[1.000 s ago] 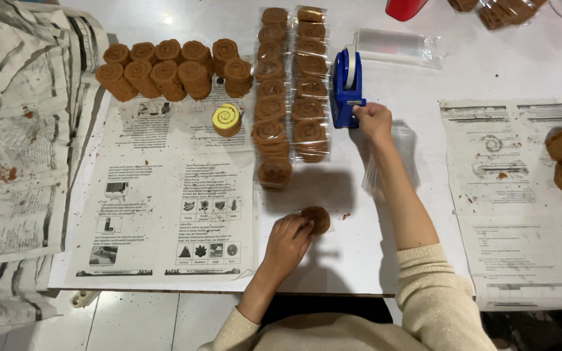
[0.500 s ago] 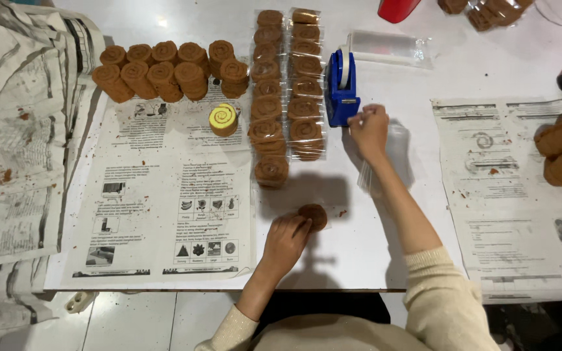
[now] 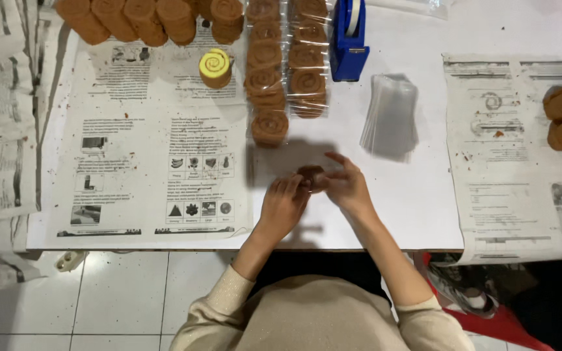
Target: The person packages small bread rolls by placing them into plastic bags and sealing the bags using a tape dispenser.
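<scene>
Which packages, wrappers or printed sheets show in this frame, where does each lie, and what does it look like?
Wrapped rolls: two columns in clear film, top centre, brown spirals.
Stack of clear bags: right of centre, flat, see-through.
Printed sheet: left of the hands, white with small pictures.
Second printed sheet: right side, white, grey print.
Tape dispenser: top centre, blue.
Brown roll: between left hand and right hand.

A white table (image 3: 424, 214) stands over a pale tiled floor (image 3: 118, 299).
</scene>
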